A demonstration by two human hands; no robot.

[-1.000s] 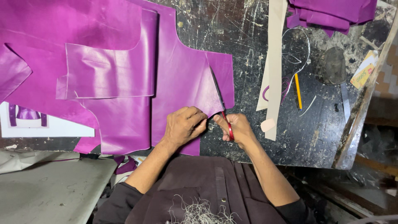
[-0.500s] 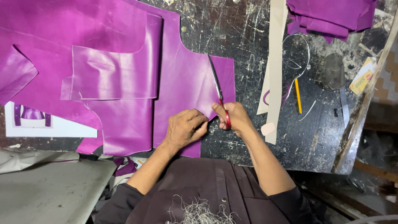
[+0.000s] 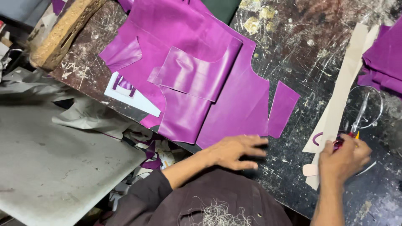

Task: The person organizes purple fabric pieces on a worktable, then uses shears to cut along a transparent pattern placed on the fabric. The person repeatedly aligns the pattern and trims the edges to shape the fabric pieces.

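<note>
My left hand lies flat on the dark, scratched table, fingers stretched out, holding nothing, just below the edge of a large purple leather sheet. A small purple cut-off piece lies apart from the sheet, to its right. My right hand is closed on red-handled scissors at the right, blades pointing up and away from me. It rests over the lower end of a cream paper strip.
Smaller purple leather pieces lie on the big sheet. A white card with purple bits sits at its left edge. More purple pieces are stacked at the right, a cork block at the far left, and a grey surface lower left.
The small piece has come free of the sheet. My right hand moved right with the scissors, away from the leather. My left hand let go of the leather and now lies flat.
</note>
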